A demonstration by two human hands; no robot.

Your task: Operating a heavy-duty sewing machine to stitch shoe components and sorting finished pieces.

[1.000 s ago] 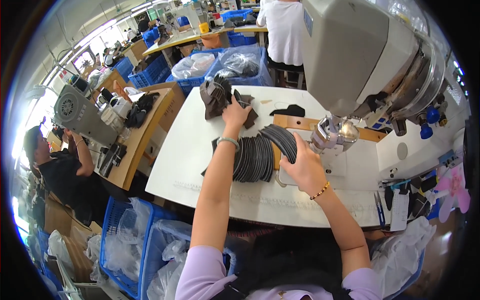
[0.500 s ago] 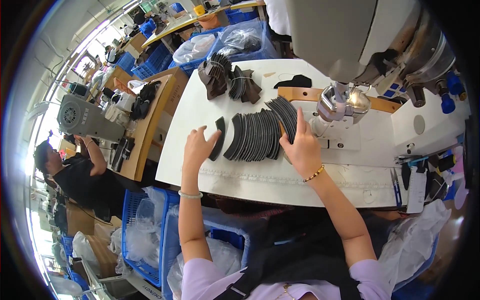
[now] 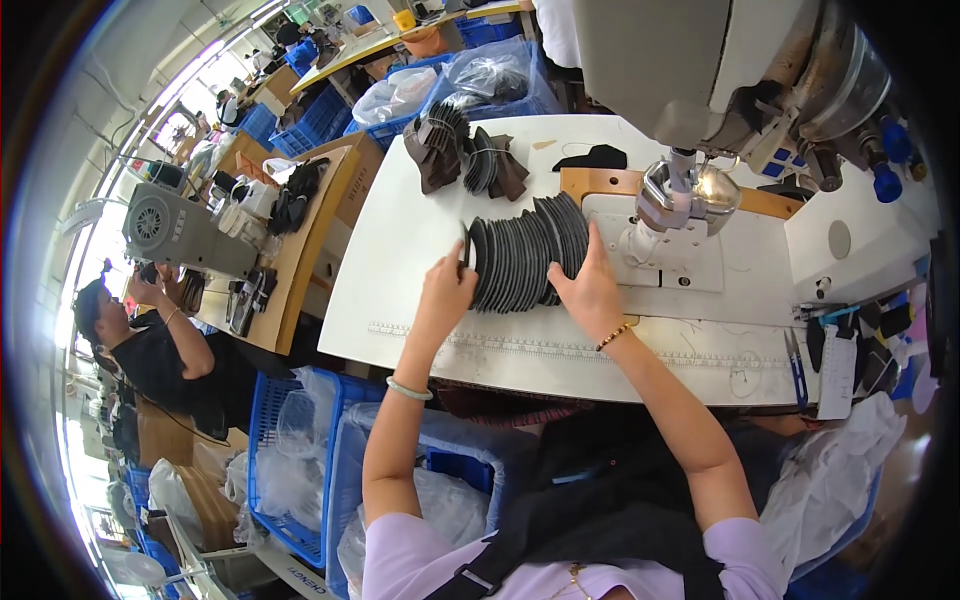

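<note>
A row of curved dark grey pieces (image 3: 520, 262), standing close together on edge, lies on the white table between my hands. My left hand (image 3: 447, 290) is at its left end, its fingers closed on a single curved dark piece (image 3: 466, 246) next to the outermost one. At the right end my right hand (image 3: 592, 295) rests against the row with stretched fingers. Its thumb is apart and touches the near side. The far side of the row shows no hand.
Two tied bundles of brown and dark pieces (image 3: 436, 150) lie farther back. A sewing machine head (image 3: 685, 195) stands at the right, with scissors (image 3: 795, 368) near the front edge. Blue baskets (image 3: 285, 400) with plastic bags stand left below. A person (image 3: 165, 340) works at another table (image 3: 300, 250).
My left hand has moved right with the loose piece, closing the gap to the row. The row looks more tightly pressed together, and its leaning right-end pieces now stand straighter. My right hand shifted slightly.
</note>
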